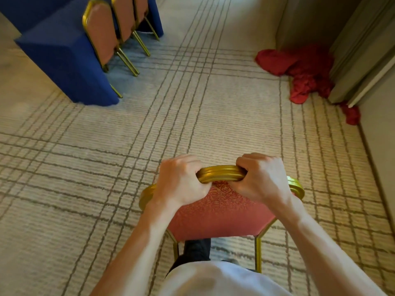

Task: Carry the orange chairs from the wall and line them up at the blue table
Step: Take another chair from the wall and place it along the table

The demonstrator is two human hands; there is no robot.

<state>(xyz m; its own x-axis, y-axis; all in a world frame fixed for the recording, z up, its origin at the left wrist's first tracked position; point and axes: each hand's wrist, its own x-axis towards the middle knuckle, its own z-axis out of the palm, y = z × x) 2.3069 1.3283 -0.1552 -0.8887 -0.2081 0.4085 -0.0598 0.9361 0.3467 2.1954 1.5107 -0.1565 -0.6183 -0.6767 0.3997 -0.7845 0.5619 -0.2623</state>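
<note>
Both my hands are wrapped round the top of an orange chair. My left hand and my right hand sit side by side on its gold top rail, fingers curled over the front edge and thumbs tucked in against the patterned fabric. The chair's back is tilted toward me, right in front of my body, and I cannot tell whether its legs touch the carpet. My dark trouser leg shows beneath the backrest, between the gold rear legs.

The blue bench stands well apart from me at the upper left, draped to the floor in blue cloth. Three more orange chairs are lined up along its side, backs toward me: the nearest chair, the middle chair and the far chair, close against one another.

At the upper right a crumpled red cloth lies on the carpet against the wall.
</note>
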